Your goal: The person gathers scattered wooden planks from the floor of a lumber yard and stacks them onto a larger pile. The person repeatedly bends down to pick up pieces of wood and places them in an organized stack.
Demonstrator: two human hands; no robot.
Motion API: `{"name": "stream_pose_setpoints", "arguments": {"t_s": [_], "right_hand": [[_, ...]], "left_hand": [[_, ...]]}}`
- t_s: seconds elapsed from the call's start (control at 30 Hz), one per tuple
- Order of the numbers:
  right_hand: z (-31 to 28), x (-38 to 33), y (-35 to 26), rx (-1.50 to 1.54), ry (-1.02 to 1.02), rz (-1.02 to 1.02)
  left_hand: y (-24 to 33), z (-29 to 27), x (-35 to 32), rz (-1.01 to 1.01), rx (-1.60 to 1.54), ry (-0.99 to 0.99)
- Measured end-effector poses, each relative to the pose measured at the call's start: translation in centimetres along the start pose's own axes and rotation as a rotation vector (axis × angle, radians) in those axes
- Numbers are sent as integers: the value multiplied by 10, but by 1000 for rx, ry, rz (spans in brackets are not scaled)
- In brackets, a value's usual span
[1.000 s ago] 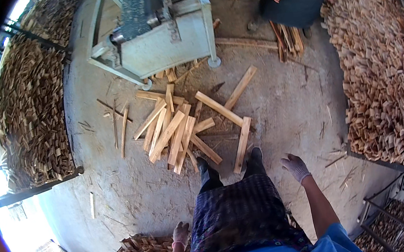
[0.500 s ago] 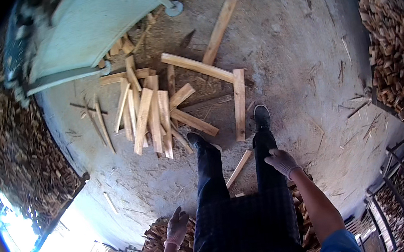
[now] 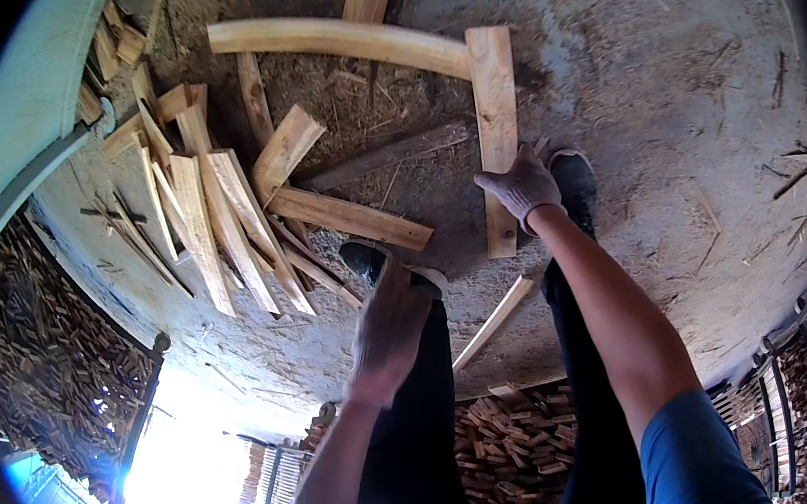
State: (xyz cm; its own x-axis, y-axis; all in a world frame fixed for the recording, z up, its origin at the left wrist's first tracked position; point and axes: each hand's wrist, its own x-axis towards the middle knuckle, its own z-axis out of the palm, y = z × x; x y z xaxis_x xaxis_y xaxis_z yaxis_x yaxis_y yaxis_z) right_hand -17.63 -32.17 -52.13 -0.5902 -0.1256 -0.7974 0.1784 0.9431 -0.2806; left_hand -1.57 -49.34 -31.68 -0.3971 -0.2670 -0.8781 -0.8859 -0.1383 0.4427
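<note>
currently, the right hand (image 3: 527, 188) overlaps 1 plank (image 3: 495, 100) and the left hand (image 3: 388, 329) 1 shoe (image 3: 359, 259) (either's grip i cannot tell).

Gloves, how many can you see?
2: one on the left hand, near the left shoe; one on the right hand, overlapping a plank in view.

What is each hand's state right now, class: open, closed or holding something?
Left hand: nothing held shows; open or closed cannot be told.
Right hand: over a pale plank; whether it grips cannot be told.
</note>
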Motion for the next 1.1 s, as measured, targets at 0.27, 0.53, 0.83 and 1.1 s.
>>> {"name": "stream_pose_setpoints", "arguments": {"t_s": [0.27, 0.53, 0.83, 1.1], "right_hand": [[10, -8, -22, 36, 53, 162], [-40, -21, -13, 436, 340, 50], [-41, -23, -88, 617, 136, -106], [-37, 87, -133, -575, 457, -967]], "left_hand": [[131, 42, 279, -168, -163, 580], [144, 44, 295, -225, -379, 555], [18, 12, 176, 123, 3, 366], [-48, 1, 161, 255, 196, 323]]}}
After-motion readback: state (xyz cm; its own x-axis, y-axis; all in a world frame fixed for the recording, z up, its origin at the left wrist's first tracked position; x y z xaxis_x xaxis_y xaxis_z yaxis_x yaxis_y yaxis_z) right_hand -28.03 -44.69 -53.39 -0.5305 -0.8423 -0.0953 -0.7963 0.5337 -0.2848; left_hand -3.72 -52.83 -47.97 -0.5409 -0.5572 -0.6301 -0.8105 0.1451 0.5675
